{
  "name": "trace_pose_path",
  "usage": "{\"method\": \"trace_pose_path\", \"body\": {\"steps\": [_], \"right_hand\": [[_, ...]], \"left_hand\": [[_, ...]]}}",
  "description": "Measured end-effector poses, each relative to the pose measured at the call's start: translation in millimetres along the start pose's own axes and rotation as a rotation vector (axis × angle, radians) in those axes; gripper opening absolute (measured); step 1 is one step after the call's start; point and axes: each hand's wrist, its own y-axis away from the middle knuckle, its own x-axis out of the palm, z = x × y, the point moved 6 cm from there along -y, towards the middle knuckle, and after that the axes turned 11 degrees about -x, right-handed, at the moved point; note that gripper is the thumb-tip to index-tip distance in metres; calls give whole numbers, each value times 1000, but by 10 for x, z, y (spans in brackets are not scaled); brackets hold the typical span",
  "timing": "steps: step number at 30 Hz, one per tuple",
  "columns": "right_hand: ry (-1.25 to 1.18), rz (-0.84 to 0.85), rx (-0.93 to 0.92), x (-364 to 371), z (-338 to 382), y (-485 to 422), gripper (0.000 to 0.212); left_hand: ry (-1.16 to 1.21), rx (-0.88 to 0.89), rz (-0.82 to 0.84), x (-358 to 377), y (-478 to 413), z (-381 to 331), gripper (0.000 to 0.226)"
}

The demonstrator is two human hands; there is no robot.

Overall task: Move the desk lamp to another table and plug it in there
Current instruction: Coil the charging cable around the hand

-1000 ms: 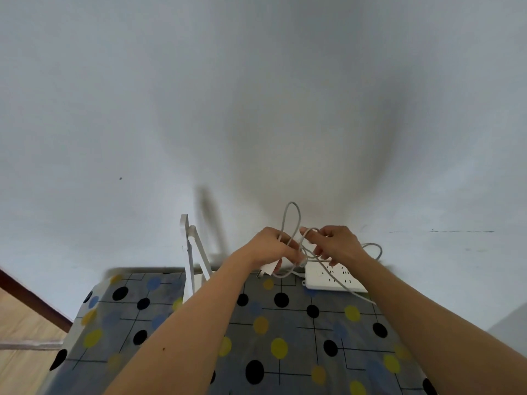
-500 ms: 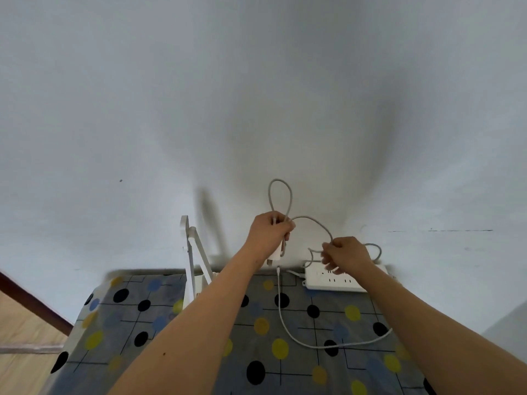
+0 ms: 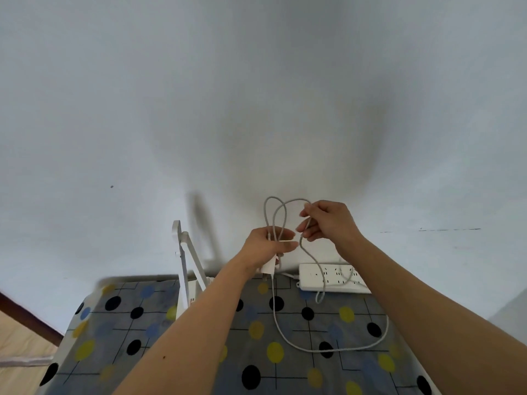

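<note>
A white desk lamp (image 3: 182, 269) stands at the back of the table, left of my arms, its base hidden behind my left forearm. My left hand (image 3: 266, 245) grips the lamp's white plug adapter (image 3: 268, 268) together with loops of the grey cord (image 3: 328, 347). My right hand (image 3: 328, 223) pinches the cord higher up, close to the left hand. A loop rises above both hands; the rest hangs down and curves across the tablecloth. A white power strip (image 3: 313, 276) lies by the wall, under my right wrist.
The table (image 3: 148, 332) has a grey cloth with black, yellow and blue dots and stands against a white wall (image 3: 256, 109). Wooden floor (image 3: 20, 343) shows at the lower left past the table's edge.
My right hand has risen from beside the power strip up to the left hand, laying another loop of cord there. The left hand holds its place.
</note>
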Motion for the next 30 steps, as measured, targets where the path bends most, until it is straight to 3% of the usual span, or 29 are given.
{"method": "trace_pose_path", "body": {"steps": [6, 12, 19, 24, 30], "right_hand": [[-121, 70, 41, 102, 105, -32, 24], [-119, 24, 64, 28, 65, -53, 22], [-56, 32, 138, -3, -132, -26, 33], [133, 263, 251, 89, -374, 124, 14], [174, 535, 301, 408, -529, 315, 15]], "left_hand": [[44, -25, 146, 105, 19, -3, 23], [34, -19, 97, 72, -25, -9, 24], [121, -15, 68, 80, -45, -64, 37], [271, 4, -33, -41, -57, -162, 26], [321, 36, -53, -54, -56, -291, 24]]}}
